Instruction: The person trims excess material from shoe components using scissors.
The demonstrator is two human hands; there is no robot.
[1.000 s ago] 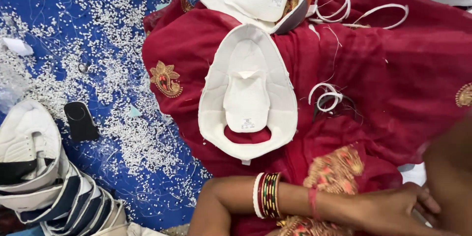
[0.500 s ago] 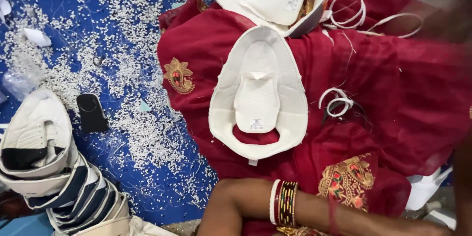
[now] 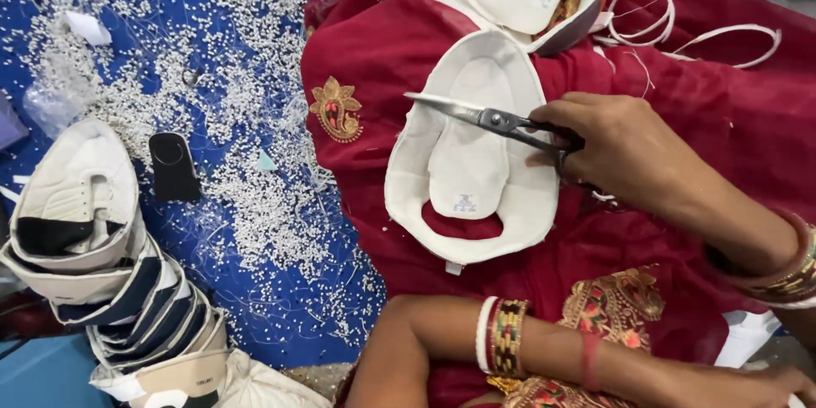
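Red embroidered cloth [image 3: 680, 59]: right hand [image 3: 629, 153] closed around scissors [image 3: 489, 117] over white shoe upper [image 3: 472, 161]; blades risk snagging cloth.

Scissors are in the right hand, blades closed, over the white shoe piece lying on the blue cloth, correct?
Not quite: in the head view the right hand holds the scissors over the white shoe piece, but that piece lies on the red cloth, not the blue.
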